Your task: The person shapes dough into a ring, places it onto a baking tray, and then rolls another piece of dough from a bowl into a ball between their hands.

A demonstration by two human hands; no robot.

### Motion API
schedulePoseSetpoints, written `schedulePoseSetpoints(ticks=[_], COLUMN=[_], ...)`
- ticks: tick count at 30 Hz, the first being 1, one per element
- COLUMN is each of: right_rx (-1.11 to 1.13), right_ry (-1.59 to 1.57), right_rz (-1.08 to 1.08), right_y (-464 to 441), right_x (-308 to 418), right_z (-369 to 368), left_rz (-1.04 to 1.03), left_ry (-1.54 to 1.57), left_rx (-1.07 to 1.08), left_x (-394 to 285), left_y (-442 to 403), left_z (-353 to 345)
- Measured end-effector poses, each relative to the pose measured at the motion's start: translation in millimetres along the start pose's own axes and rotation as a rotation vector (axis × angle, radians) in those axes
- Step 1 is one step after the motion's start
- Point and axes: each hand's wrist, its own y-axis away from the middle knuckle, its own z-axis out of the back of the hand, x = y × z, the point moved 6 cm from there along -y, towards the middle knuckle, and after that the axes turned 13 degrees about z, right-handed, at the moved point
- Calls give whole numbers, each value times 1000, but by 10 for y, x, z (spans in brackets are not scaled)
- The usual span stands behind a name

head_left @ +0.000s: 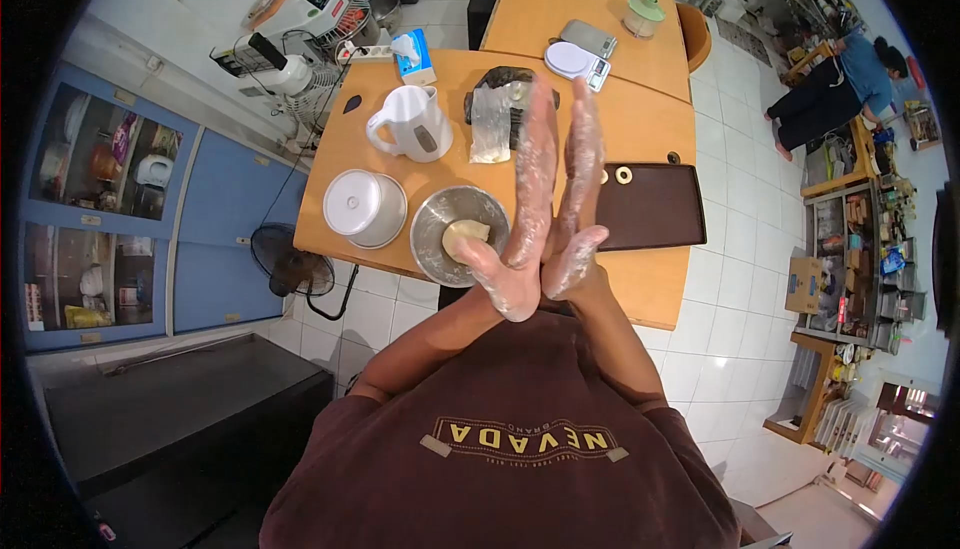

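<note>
My left hand point(530, 214) and my right hand point(581, 194) are raised over the table's near edge, coated in white flour or dough. Their fingers stretch out straight and the palms face each other. The heels of the hands meet or nearly meet; whether anything small sits between them is hidden. Just left of my left hand, a metal bowl point(428, 249) contains a lump of pale dough point(466, 237), partly behind my thumb. To the right lies a dark baking tray point(655, 214) bearing a ring-shaped dough piece point(624, 176), with another partly hidden by my right hand.
A white lidded tub point(362, 207), white jug point(413, 126), tissue box point(414, 57) and plastic bag point(491, 124) stand on the wooden table point(455, 74). Farther back are a kitchen scale point(578, 63) and green-lidded jar point(643, 16). Another person point(835, 84) bends by the right shelves.
</note>
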Motion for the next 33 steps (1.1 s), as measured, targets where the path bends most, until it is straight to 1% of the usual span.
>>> schedulePoseSetpoints(ticks=[2, 7, 10, 12, 13, 16, 18, 19, 21, 24, 26, 27, 28, 29, 30, 32, 33], right_rx=[65, 86, 93, 12, -68, -160, -117, -76, 31, 154, 179, 164, 152, 141, 133, 116, 66], right_ry=[59, 99, 140, 69, -25, -244, -171, -101, 72, 181, 128, 90, 87, 83, 76, 63, -15], right_rz=[20, 80, 61, 53, 57, 281, 141, 109, 86, 37, -103, -101, -32, 35, 51, 82, 21], right_y=[51, 144, 109, -19, -192, -223, -239, -238, -197, -60, 39, 60, 62, 91, 97, 110, -16], right_x=[-9, 74, 115, 209, 336, 109, 176, 157, 39, -34, 70, 124, 148, 149, 118, 57, 137], right_z=[-27, -126, -124, -108, -120, -105, -8, 12, 31, -75, -154, -188, -187, -187, -171, -140, -115], left_rz=[-44, 112, 130, 109, 101, 94, 104, 111, 116, 117, 172, 211, 252, 213, 174, 62, 42], left_ry=[302, 269, 113, -59, -118, -161, -94, -32, 113, 221, 170, 158, 145, 124, 104, -83, -204], left_rx=[40, 25, 59, 99, 115, 140, 132, 119, 96, 18, -90, -138, -187, -161, -135, 39, 38], left_x=[56, 561, 689, 654, 637, 523, 415, 362, 261, 154, 133, 127, 138, 263, 388, 561, 549], left_y=[-62, 41, 58, 61, 80, 135, 137, 128, 61, -52, -64, -88, -100, -76, -50, 22, 33], left_z=[13, 462, 496, 438, 392, 268, 185, 154, 149, 250, 319, 336, 362, 388, 414, 429, 424])
